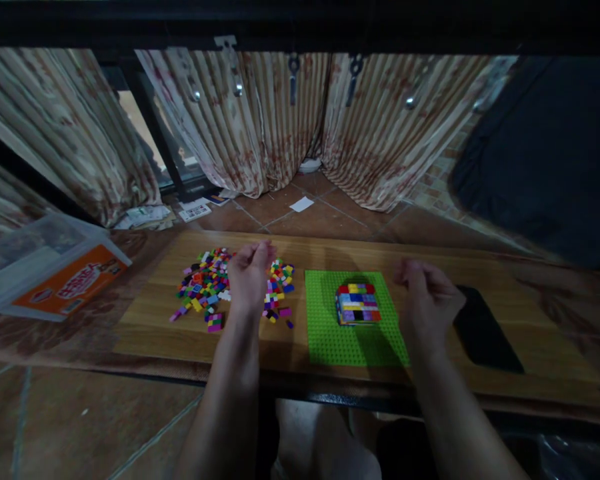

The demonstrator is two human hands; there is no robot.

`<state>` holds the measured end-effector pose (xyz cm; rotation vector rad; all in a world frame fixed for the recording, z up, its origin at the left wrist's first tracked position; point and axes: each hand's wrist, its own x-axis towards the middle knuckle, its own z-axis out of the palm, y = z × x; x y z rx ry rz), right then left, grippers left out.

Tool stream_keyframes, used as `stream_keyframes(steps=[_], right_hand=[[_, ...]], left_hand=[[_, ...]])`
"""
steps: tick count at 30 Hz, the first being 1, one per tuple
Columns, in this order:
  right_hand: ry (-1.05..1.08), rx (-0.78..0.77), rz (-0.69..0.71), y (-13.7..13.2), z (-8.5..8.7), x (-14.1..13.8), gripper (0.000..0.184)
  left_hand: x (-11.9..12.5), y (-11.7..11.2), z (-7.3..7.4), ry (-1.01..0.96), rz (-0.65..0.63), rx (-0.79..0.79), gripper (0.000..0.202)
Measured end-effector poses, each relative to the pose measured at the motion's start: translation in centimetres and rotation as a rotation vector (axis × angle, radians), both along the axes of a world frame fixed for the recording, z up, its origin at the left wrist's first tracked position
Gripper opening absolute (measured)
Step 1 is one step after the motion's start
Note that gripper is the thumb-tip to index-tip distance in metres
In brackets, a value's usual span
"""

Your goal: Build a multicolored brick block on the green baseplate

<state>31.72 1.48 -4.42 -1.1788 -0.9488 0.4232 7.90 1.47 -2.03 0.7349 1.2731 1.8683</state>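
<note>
A pile of small coloured bricks (207,283) lies spread on the left of a wooden board (150,320). My left hand (250,277) hovers over the pile's right part, fingers curled downward; what they hold, if anything, is hidden. A green baseplate (330,333) lies at the board's middle with a block built of multicoloured bricks (357,303) on it. My right hand (425,297) hangs just right of the baseplate, fingers loosely curled, with nothing visible in it.
A black phone (485,333) lies flat on the board at the right. A clear plastic box with an orange label (65,283) sits at the left. Striped curtains (290,120) and scattered papers (195,212) are on the tiled floor behind.
</note>
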Motion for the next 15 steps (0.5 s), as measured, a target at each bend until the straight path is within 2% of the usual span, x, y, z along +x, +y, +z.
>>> stream_keyframes(steps=[3,7,9,10,12,15], right_hand=[[-0.196,0.054,0.078,-2.5,0.4,-2.9,0.014],[-0.578,0.129,0.464,-5.5,-0.2,-6.9,0.014],[-0.715,0.146,0.643,-6.0,-0.9,-8.5,0.017],[-0.753,0.13,0.69,-5.9,-1.4,-9.2,0.018],[-0.804,0.053,0.708,-5.4,-2.3,-10.2,0.018],[-0.865,-0.052,0.662,-4.1,-3.4,-11.0,0.019]], left_hand=[[-2.2,-0.6,0.4,-0.121,0.109,0.023,0.018],[-5.1,-1.3,0.5,-0.255,0.185,0.077,0.011],[-6.2,-1.7,0.7,-0.336,0.216,0.089,0.007],[-6.6,-2.0,0.8,-0.38,0.23,0.085,0.006],[-7.4,-2.4,1.1,-0.465,0.255,0.068,0.005],[-8.3,-2.9,1.4,-0.559,0.264,0.039,0.007]])
